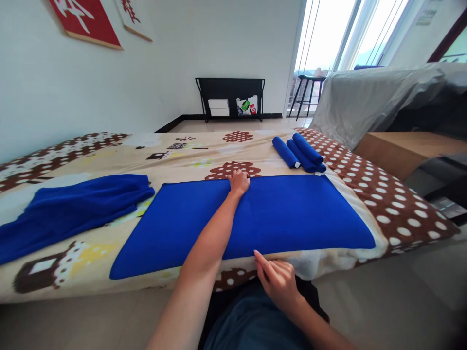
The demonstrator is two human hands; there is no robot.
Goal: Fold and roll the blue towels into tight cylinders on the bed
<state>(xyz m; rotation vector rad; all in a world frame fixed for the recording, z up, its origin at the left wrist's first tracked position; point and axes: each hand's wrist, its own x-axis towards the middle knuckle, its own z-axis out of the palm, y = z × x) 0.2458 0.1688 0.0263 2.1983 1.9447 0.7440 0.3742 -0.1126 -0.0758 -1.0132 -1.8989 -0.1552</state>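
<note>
A blue towel (299, 214) lies spread flat and wide across the near side of a patterned blanket. Reaching over it, my left hand (239, 182) has its fingers closed on the far edge, left of a small white tag. My right hand (278, 282) is at the near edge, fingers bent together and the index fingertip on the cloth's border; the thumb is partly hidden. Another blue towel (83, 206) lies loose and rumpled to the left. Several rolled blue towels (285, 151) rest together at the far right, some with white tags.
The brown and cream blanket (175, 165) covers a low bed-like surface. Past it stands a black rack (229, 87) against the wall. At right are a plastic-covered piece of furniture (365, 97), a wooden surface (401, 143) and a dark stool (308, 90) by the window.
</note>
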